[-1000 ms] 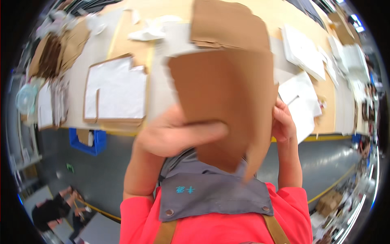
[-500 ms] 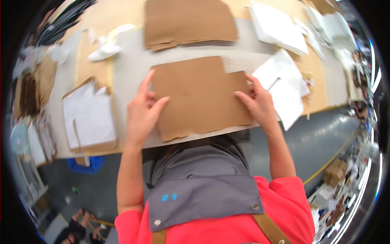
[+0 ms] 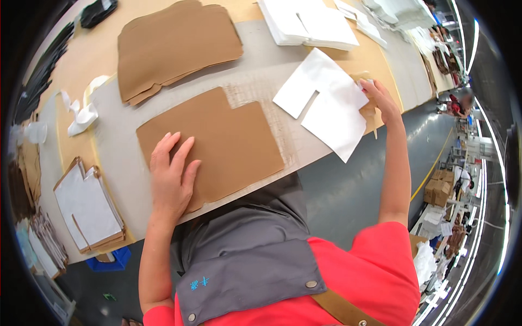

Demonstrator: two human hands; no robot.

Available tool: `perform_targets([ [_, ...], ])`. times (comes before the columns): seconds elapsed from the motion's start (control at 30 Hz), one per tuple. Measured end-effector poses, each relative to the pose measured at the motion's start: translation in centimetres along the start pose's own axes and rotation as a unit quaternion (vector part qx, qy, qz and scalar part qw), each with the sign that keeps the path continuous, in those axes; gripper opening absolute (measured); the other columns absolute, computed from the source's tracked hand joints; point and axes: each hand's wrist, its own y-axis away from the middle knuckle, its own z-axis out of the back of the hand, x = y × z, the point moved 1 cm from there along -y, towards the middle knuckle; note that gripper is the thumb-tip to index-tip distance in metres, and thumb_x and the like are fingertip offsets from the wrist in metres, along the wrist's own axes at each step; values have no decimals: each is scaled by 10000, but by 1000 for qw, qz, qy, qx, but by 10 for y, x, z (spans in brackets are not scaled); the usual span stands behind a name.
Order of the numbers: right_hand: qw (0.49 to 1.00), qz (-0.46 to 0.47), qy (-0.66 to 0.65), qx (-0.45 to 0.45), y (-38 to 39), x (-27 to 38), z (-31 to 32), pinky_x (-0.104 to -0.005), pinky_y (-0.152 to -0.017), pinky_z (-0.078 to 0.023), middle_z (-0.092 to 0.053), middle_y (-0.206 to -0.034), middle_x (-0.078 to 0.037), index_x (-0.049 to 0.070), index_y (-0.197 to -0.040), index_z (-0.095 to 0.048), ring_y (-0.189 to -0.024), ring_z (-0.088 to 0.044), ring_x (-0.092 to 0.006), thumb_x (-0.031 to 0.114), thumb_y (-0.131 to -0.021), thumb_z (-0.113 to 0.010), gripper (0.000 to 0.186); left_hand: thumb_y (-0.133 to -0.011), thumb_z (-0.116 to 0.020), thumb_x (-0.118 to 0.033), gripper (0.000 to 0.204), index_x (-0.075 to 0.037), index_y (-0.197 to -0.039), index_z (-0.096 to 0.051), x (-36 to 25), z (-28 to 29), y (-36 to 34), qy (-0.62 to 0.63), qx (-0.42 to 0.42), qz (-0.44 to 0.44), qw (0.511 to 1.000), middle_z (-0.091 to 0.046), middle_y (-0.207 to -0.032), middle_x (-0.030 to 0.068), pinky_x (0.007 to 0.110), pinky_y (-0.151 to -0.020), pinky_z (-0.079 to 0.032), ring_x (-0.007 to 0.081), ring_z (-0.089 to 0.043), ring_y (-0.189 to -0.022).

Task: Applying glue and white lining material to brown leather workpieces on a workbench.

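Note:
A flat brown panel (image 3: pixel 234 146) with a notch cut from its far edge lies at the table's front edge. My left hand (image 3: pixel 171 171) rests on its left part, fingers spread. Off to the right, a white slotted sheet (image 3: pixel 326 103) lies on the table, its front corner past the edge. My right hand (image 3: pixel 380 99) is at that sheet's right corner, over a small yellowish item (image 3: pixel 370 111). Its fingers are bent together; what is between them is too small to make out.
Behind lie a stack of brown panels (image 3: pixel 179 46) and a stack of white slotted sheets (image 3: pixel 310 24). White-topped pieces (image 3: pixel 89 204) and white scraps (image 3: pixel 81 117) lie at left. A blue bin (image 3: pixel 110 259) stands below the table (image 3: pixel 250 70).
Both hands held the brown panel's sides before. It now lies flat, my left hand on top. My right hand has let go and moved right to the white sheet's corner. The view has turned.

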Motion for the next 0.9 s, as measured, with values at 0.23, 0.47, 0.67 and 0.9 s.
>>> perform_targets([
  [0.23,990,-47,-126,49,-14,-15,25,-277,-882,-452,-644,-1006,-27,71,-1106,-641,-956,-599,-126,463,-814,-747,500,-910,-660,-101,379,-64,-1284,-615,-10,-3,-5,15,11,11,1000,-496,-1377,140,419,-1090,-392,329,-458,-1318],
  [0.47,910,10,-410,-59,-16,-73,63,-321,-806,-533,-676,-1033,-32,113,-1157,-627,-953,-644,-147,415,-861,-735,437,-904,-615,-39,402,-70,-1305,-596,-4,-1,1,33,28,37,998,-443,-1461,146,411,-1108,-372,338,-428,-1352],
  [0.67,793,86,-603,5,36,-49,41,-308,-723,-572,-655,-1203,-98,101,-1318,-543,-991,-657,-175,500,-923,-630,569,-916,-629,-249,566,-76,-1432,-471,-6,14,4,-80,90,-16,993,-339,-1547,170,473,-1181,-243,357,-313,-1429],
  [0.9,636,152,-721,228,122,22,-38,-429,-865,-581,-417,-1495,-175,146,-1481,-371,-1335,-451,-389,435,-909,-684,714,-896,-577,-541,806,-103,-1527,-330,-15,-1,-7,-123,140,-45,981,-240,-1604,165,507,-1211,-116,332,-197,-1490],
])
